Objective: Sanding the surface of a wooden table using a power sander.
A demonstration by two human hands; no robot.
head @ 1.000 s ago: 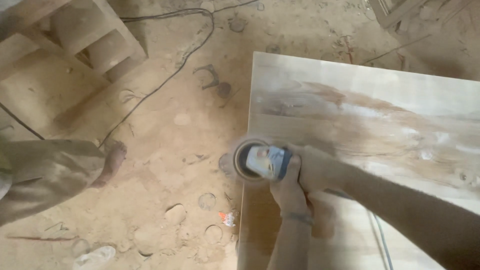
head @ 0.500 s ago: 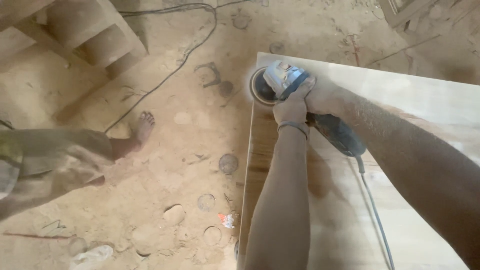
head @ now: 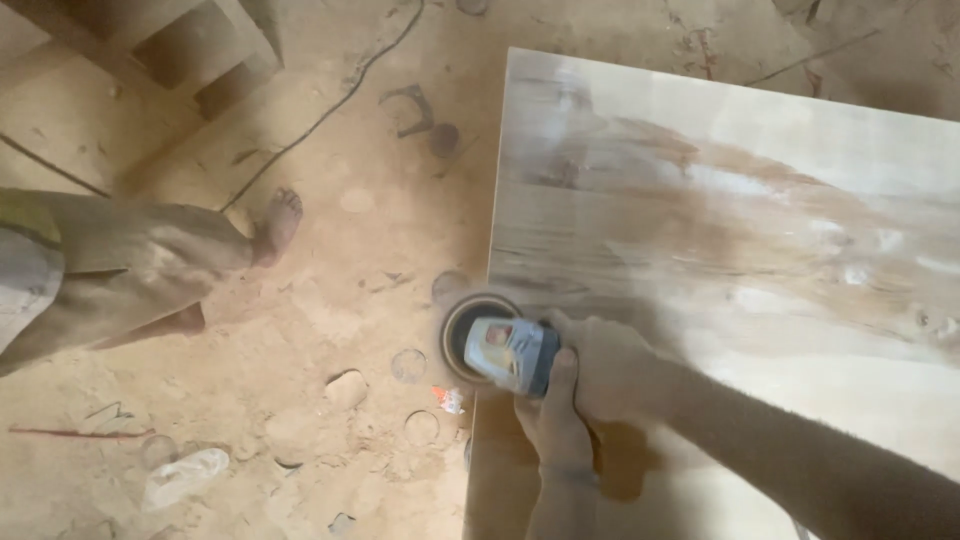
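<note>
At the left edge of the wooden board [head: 740, 250], around 9 o'clock, both hands grip an angle grinder [head: 510, 352]. Left hand [head: 555, 425] fingers wrap its body from 6 o'clock; right hand [head: 610, 365] clamps from 3 o'clock. Disc overhangs the sawdust-covered floor [head: 330, 330].

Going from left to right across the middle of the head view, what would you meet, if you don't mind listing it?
Bent leg in dusty trousers → bare foot → round sanding disc → angle grinder body → right hand → wooden board.
</note>
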